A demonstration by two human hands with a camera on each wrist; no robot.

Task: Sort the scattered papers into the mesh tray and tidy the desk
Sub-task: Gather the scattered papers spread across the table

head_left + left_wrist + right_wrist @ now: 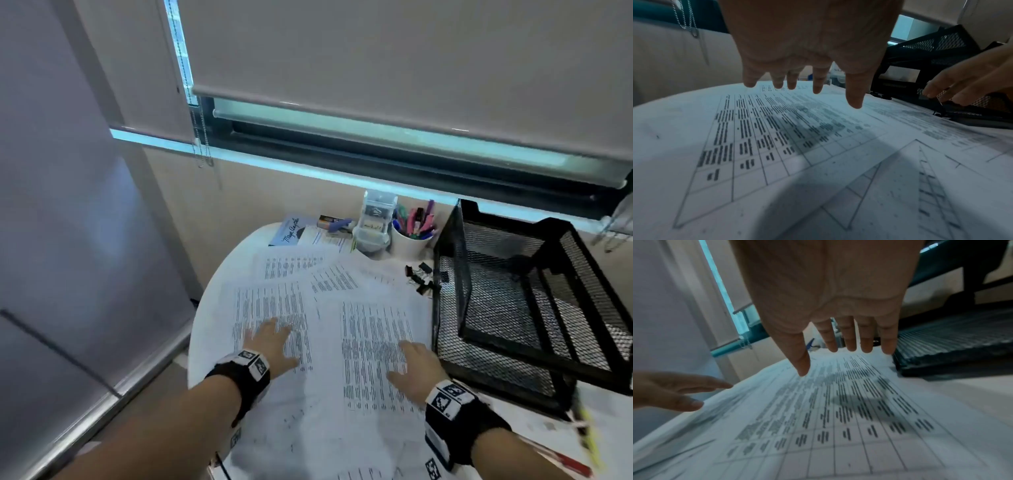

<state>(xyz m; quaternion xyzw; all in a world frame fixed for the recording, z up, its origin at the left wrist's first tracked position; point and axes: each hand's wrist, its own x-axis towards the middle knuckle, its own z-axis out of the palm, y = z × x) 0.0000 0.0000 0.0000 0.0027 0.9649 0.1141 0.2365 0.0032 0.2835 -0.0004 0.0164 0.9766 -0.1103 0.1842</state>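
Observation:
Several printed sheets (329, 308) lie fanned and overlapping across the white round table (205, 342). A black two-tier mesh tray (513, 308) stands to their right, both tiers bare. My left hand (274, 342) hovers flat over the left sheet (756, 129), fingers straight and spread, holding nothing. My right hand (411, 366) hovers the same way over the right sheet (859, 402), close to the tray's near left corner. In both wrist views the fingertips (854, 102) (803, 369) float just above the paper, casting shadows on it.
At the table's back stand a white cup of pens (412, 236), a clear lidded container (373, 222), a stapler (334, 224) and a blue booklet (291, 231). Black binder clips (419, 277) lie beside the tray. Red and yellow pens (582, 442) lie at the near right.

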